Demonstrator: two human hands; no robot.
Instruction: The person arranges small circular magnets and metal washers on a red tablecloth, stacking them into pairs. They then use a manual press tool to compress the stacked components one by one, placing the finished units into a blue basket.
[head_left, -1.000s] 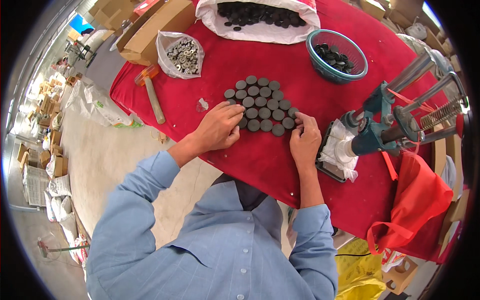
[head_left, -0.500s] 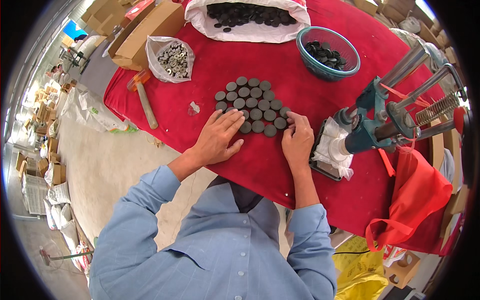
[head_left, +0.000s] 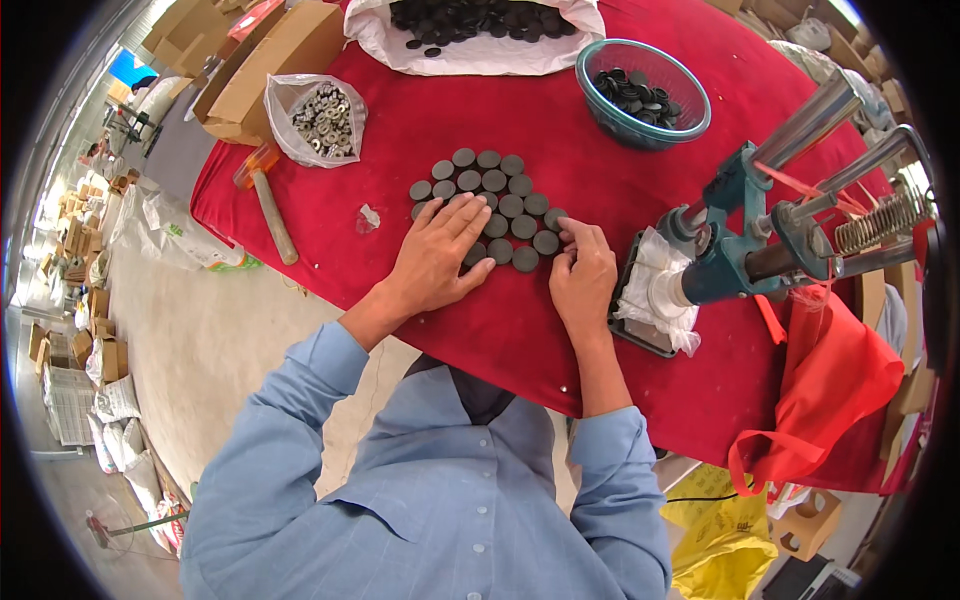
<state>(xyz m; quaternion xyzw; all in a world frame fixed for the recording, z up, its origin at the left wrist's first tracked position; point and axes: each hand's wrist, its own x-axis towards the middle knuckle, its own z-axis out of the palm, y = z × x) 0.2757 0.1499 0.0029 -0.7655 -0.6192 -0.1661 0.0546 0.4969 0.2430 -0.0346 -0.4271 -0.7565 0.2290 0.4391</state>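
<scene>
A cluster of flat, round dark-grey discs (head_left: 493,181) lies in a single layer on the red cloth in front of me. My left hand (head_left: 440,246) rests palm down, fingers stretched out, over the cluster's near left part and hides several discs. At the right edge, my right hand (head_left: 585,272) has its fingers bent and bunched. Its index fingertip touches the outermost disc (head_left: 555,219); whether anything sits beneath the curled fingers cannot be seen.
A teal-green hand press (head_left: 725,225) stands right, plastic wrapped around its base. Behind are a glass bowl (head_left: 700,115) of black discs, a white sack (head_left: 480,62) of discs and a bag of metal parts (head_left: 325,122). A hammer (head_left: 272,213) lies left; a red bag (head_left: 830,375) lies right.
My left hand has slid forward and rightward, covering more of the discs. The right hand stays beside the cluster's right edge. The whole view has shifted slightly.
</scene>
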